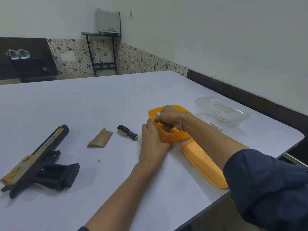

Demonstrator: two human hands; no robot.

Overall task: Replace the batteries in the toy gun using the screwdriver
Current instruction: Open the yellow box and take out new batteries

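Head view of a white table (100,100) with a rounded corner at the right. The toy gun (38,162) lies on its side at the left, well apart from both hands, muzzle toward the far edge and its open black grip facing the near edge. Its detached grip cover (100,138) lies between the gun and the screwdriver (127,132), and a gap of tabletop separates each of the three. A tiny screw (98,160) lies alone on the near side of the cover. The screwdriver's tip points at the left hand (153,135) and stops just beside it. That hand wraps the near-left wall of the orange box (173,137), thumb over the rim. The right hand (168,117) reaches down inside the box, fingers curled, pinching a small white cylinder (158,113) at the thumb side. The two hands are close together at the box rim. The orange lid (205,164) lies just beside the box, under the right forearm, its near end close to the table's edge. A clear plastic container (220,112) stands beyond, near the right edge, with small white batteries (215,126) in front of it.
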